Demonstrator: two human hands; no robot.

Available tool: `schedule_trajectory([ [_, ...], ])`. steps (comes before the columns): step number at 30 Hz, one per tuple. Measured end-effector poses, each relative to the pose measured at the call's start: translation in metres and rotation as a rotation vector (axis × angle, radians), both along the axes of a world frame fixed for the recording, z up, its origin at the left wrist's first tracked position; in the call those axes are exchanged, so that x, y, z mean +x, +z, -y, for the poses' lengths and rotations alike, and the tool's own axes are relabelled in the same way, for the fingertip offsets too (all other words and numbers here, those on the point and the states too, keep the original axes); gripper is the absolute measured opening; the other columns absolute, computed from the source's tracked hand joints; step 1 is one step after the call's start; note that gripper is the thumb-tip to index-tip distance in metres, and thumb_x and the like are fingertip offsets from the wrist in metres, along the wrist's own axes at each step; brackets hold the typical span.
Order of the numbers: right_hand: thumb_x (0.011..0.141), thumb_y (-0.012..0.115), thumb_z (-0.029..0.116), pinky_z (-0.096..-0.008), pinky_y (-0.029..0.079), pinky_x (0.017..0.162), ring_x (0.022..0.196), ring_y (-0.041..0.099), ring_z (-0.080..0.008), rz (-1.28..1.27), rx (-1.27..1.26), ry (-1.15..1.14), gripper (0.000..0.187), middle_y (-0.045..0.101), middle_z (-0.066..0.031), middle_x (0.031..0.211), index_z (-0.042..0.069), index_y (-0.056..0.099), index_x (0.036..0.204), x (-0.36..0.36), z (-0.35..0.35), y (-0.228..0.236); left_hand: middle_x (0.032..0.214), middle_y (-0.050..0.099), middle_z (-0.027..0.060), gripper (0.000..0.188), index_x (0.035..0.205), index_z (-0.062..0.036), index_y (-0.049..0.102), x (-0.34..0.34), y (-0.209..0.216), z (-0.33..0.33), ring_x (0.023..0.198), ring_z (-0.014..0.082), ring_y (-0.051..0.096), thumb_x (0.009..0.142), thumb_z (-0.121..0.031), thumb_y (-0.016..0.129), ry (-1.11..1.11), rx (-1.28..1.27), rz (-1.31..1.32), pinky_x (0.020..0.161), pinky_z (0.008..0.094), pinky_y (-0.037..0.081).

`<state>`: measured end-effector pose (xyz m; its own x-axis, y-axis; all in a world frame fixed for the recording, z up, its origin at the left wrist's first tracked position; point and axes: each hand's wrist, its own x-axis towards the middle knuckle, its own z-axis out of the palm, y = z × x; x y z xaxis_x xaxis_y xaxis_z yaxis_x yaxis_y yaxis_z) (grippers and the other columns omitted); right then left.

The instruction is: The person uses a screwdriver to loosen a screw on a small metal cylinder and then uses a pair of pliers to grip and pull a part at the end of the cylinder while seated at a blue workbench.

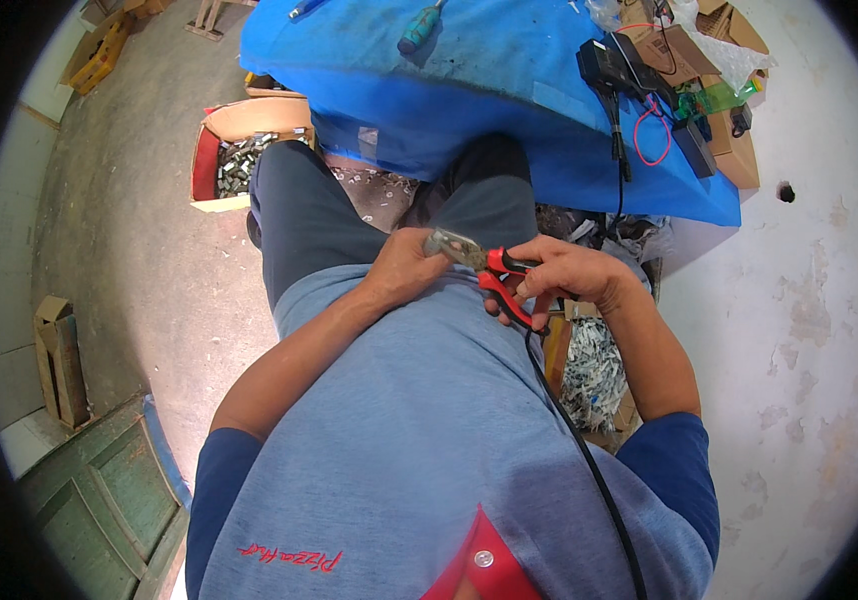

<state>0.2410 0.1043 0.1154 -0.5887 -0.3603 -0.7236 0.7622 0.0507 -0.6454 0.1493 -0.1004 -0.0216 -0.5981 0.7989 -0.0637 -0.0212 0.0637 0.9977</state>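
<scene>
My right hand [569, 272] is wrapped round a pair of pliers [501, 264] with red and black handles, held over my lap. The metal jaws point left, toward my left hand [407, 266]. Its fingers are closed on a small grey metal piece [439, 242], which meets the jaws. I cannot make out the exact kind of this piece, as my fingers cover part of it. Whether the jaws bite on it cannot be told. A black cable [589, 455] passes under my right hand and runs down across my shirt.
Ahead is a table with a blue cover [429, 95], a green-handled screwdriver [419, 32] on it. Black power adapters [604, 68] and wires lie at the right. An open carton [211, 150] of small metal parts stands left of my knee. Shredded silvery scraps [594, 375] sit at my right.
</scene>
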Motion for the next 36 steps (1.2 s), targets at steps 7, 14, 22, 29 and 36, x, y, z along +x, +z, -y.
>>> schedule_trajectory([
  [7,0.077,0.06,0.013,-0.03,0.058,0.059,0.085,0.068,-0.0203,0.011,0.008,0.016,0.041,0.069,-0.0146,0.1,-0.004,0.06,0.115,0.002,-0.003,-0.003,0.071,0.068,0.0111,0.027,0.095,0.0014,0.07,-0.002,-0.004,0.0,0.065,0.0124,0.06,0.087,-0.023,0.062,0.001,-0.08,0.003,0.062,0.0322,0.048],
  [14,0.077,0.058,0.013,-0.0298,0.058,0.058,0.085,0.069,-0.0212,-0.003,-0.015,-0.041,0.039,0.068,-0.015,0.1,-0.004,0.06,0.112,0.001,0.0,-0.002,0.066,0.056,-0.0047,0.019,0.089,0.0011,0.069,-0.001,0.001,-0.001,0.064,0.0042,0.047,0.092,-0.017,0.062,-0.009,-0.016,-0.002,0.054,0.0269,0.041],
  [22,0.076,0.058,0.011,-0.029,0.057,0.057,0.086,0.068,-0.02,-0.006,0.025,0.018,0.039,0.068,-0.0132,0.1,-0.004,0.06,0.112,0.0,0.0,0.001,0.069,0.059,-0.0042,0.018,0.089,0.0013,0.069,0.001,-0.003,-0.003,0.067,0.004,0.049,0.091,-0.015,0.062,-0.009,-0.013,0.032,0.057,0.026,0.043],
  [29,0.077,0.059,0.013,-0.0298,0.058,0.06,0.087,0.067,-0.0184,-0.018,0.002,0.029,0.04,0.068,-0.012,0.102,-0.004,0.06,0.114,0.001,-0.002,-0.004,0.068,0.058,-0.0042,0.019,0.086,0.002,0.068,0.0,0.001,-0.003,0.066,0.0043,0.049,0.091,-0.015,0.062,0.003,0.0,0.015,0.056,0.0261,0.042],
  [36,0.079,0.058,0.013,-0.0307,0.058,0.06,0.087,0.067,-0.0195,-0.014,0.032,0.064,0.04,0.068,-0.0139,0.103,-0.004,0.06,0.115,0.001,-0.003,-0.004,0.063,0.052,-0.0055,0.023,0.078,0.0021,0.064,-0.001,0.0,-0.001,0.061,0.004,0.044,0.091,-0.017,0.062,0.008,0.022,0.068,0.05,0.0273,0.037],
])
